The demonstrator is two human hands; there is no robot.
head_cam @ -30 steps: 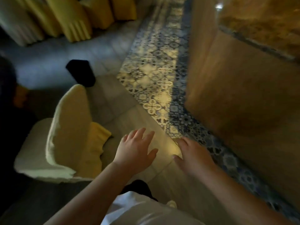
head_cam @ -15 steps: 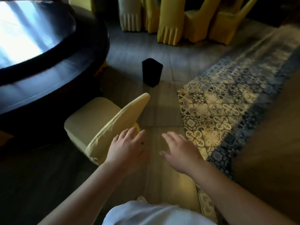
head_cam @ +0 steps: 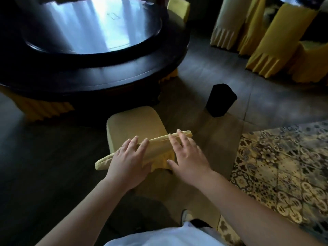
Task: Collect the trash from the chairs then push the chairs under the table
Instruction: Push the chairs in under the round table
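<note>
A chair in a pale yellow cover (head_cam: 134, 123) stands in front of me, its seat facing the round dark table (head_cam: 99, 75). The top edge of its backrest (head_cam: 158, 142) runs under both my hands. My left hand (head_cam: 130, 158) lies flat on the left part of the backrest, fingers spread. My right hand (head_cam: 186, 153) rests on the right part, fingertips over the top edge. The seat shows no trash on it. The front of the seat stands just short of the table's rim.
A black bin (head_cam: 221, 100) stands on the floor right of the chair. More yellow-covered chairs (head_cam: 276, 41) cluster at the back right, and one (head_cam: 179, 6) is tucked in behind the table. A patterned carpet (head_cam: 284, 167) covers the floor at the right.
My view has swung left from the carpet toward the table. Both hands have moved from the air onto the chair's backrest.
</note>
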